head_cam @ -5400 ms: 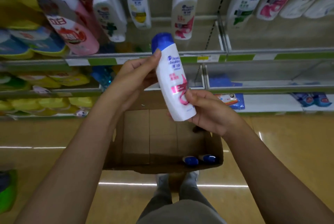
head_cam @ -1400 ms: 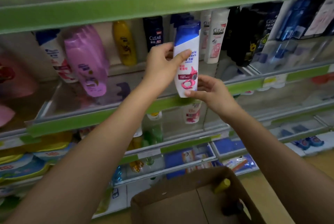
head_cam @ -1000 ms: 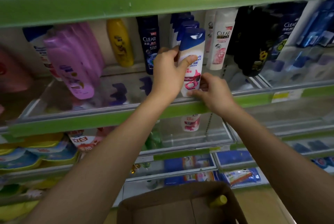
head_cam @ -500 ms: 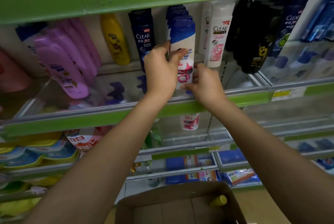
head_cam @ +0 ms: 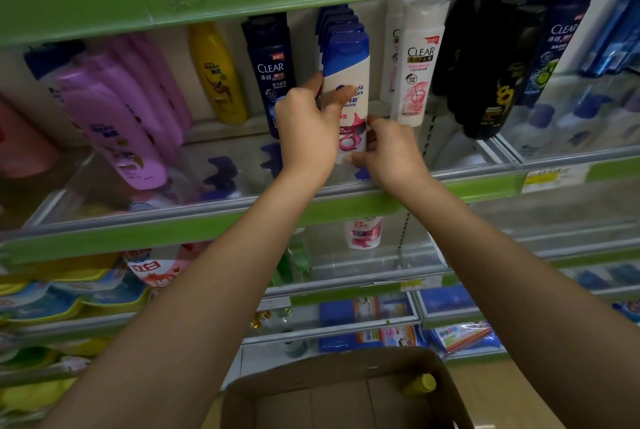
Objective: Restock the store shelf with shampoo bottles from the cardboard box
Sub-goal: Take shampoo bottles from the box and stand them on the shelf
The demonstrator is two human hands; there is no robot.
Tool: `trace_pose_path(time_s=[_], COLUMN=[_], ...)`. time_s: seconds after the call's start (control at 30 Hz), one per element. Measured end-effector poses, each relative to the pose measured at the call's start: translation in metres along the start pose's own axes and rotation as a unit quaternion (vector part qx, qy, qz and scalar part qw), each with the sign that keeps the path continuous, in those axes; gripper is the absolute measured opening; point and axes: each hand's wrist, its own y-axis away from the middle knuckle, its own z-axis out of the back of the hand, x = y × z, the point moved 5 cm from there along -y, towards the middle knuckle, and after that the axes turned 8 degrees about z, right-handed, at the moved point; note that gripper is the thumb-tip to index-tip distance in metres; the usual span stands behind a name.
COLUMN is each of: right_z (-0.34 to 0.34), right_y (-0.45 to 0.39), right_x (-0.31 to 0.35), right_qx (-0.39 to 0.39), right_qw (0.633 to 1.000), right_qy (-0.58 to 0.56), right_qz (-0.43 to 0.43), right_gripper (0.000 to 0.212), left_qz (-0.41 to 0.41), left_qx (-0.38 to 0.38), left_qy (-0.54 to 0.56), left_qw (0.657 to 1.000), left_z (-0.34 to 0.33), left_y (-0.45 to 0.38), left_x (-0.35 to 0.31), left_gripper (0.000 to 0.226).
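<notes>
On the middle shelf [head_cam: 485,186] | left hand [head_cam: 306,123] and right hand [head_cam: 388,151] both clamp white shampoo bottle [head_cam: 348,89], front of its row | step: placing | next: seat base, release, return to cardboard box [head_cam: 311,390].

Two bare forearms rise from the lower corners of the frame, sleeveless as far as shown; the left hand [head_cam: 306,130] and right hand [head_cam: 391,151] wear no gloves, rings or watch.

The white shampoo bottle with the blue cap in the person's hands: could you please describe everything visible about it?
The white shampoo bottle looks like glossy plastic, with a blue cap on top and a pink swirl on its label. It stands upright at the front of a row of matching bottles on the shelf. The left hand grips its side; the right hand holds its base.
</notes>
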Motion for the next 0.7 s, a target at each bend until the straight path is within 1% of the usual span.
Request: trace_pose_path(time_s=[0.13,0.23,0.3,0.37,0.47,0.57,0.7], right_z=[0.000,0.003,0.008,0.013,0.019,0.020,0.007], right_y=[0.000,0.003,0.009,0.020,0.046,0.078,0.124], right_x=[0.000,0.000,0.003,0.006,0.013,0.017,0.019], right_qx=[0.011,0.022,0.021,0.005,-0.042,-0.085,-0.096], right_qw=[1.000,1.000,0.999,0.999,0.999,0.995,0.994], right_qy=[0.000,0.010,0.028,0.036,0.015,-0.009,-0.041], right_qz=[-0.004,-0.001,-0.001,0.003,0.021,0.044,0.039], right_gripper=[0.049,0.053,0.055,0.052,0.045,0.044,0.043], left_qz=[0.006,0.007,0.031,0.057,0.096,0.134,0.170], left_qx=[0.000,0.012,0.016,0.014,0.020,0.041,0.093], left_qy=[-0.008,-0.012,-0.004,-0.007,0.043,0.096,0.117], left_qw=[1.000,1.000,0.999,0.998,0.994,0.986,0.974], left_z=[-0.002,0.000,0.006,0.016,0.036,0.056,0.076], left_y=[-0.001,0.003,0.012,0.022,0.046,0.074,0.113], left_x=[0.002,0.003,0.007,0.011,0.015,0.023,0.040], left_gripper=[0.041,0.044,0.049,0.050,0.039,0.025,0.012])
